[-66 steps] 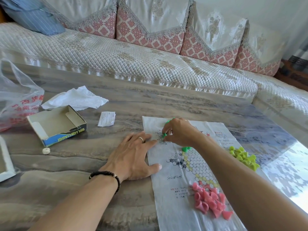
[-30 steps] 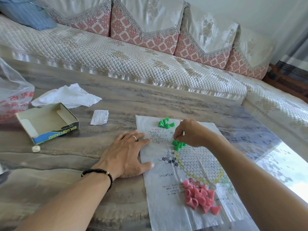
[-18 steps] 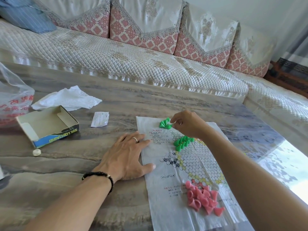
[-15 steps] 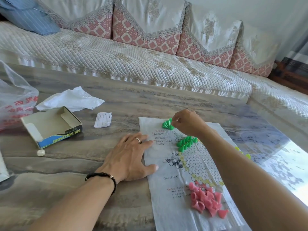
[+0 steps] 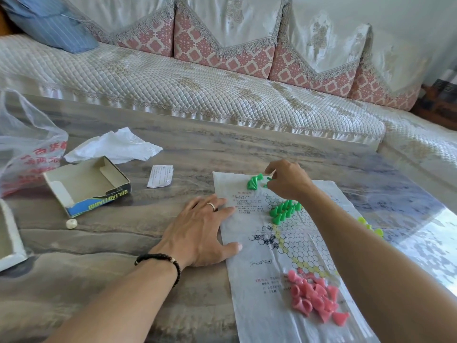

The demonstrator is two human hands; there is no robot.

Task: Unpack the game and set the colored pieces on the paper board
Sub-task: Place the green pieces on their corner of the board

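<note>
Sofa (image 5: 197, 92) behind a grey counter (image 5: 103, 243). Paper board (image 5: 277, 246) lay on counter. Left hand (image 5: 197, 233) was flat, fingers spread, pressing board's left edge. Right hand (image 5: 288, 180) was curled, pinching a green piece (image 5: 269, 179) beside loose green pile (image 5: 254, 182). More green pieces (image 5: 284, 211) stood on grid; pink pieces (image 5: 314, 298) heaped near. Empty box (image 5: 86, 185) left.

We see a white paper board (image 5: 284, 246) printed with black rings, some yellow cells and red and black text. On it stand bright green pieces (image 5: 284, 211); near its close end lie pink pieces (image 5: 314, 297), and yellow-green pieces (image 5: 371, 227) show beside it. The table (image 5: 123, 238) is streaked grey and brown. The open box (image 5: 89, 185) is white inside with a blue and black side. The sofa (image 5: 173, 82) is quilted cream, its cushions pink-patterned.
</note>
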